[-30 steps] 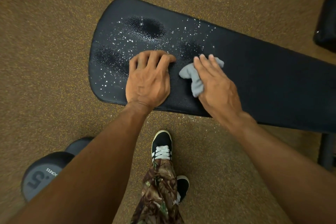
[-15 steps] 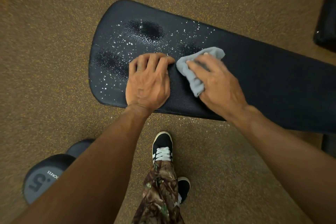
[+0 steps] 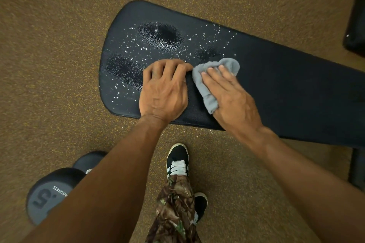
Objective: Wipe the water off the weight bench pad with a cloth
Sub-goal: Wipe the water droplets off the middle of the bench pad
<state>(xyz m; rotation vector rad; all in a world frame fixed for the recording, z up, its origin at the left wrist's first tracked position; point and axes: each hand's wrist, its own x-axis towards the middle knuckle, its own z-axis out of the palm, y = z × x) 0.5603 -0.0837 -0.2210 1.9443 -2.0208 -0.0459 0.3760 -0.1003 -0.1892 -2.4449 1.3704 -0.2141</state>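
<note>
A black weight bench pad (image 3: 286, 89) runs from the upper middle to the right edge. Water droplets (image 3: 160, 35) and wet patches cover its rounded left end. My left hand (image 3: 162, 90) rests on the pad, fingers curled down against it, holding nothing. Just right of it my right hand (image 3: 231, 96) presses a grey cloth (image 3: 205, 89) flat onto the pad; the cloth's far fold sticks out beyond my fingertips, at the edge of a wet patch.
Brown speckled rubber floor (image 3: 59, 65) surrounds the bench. A black dumbbell (image 3: 51, 193) marked 5 lies at the lower left. My black shoe (image 3: 177, 162) and camouflage trouser leg are below the pad. Dark equipment (image 3: 355, 16) stands at the right edge.
My right hand has spread the cloth and pushed it forward and slightly left, closer to my left hand. The left hand has stayed in place on the pad.
</note>
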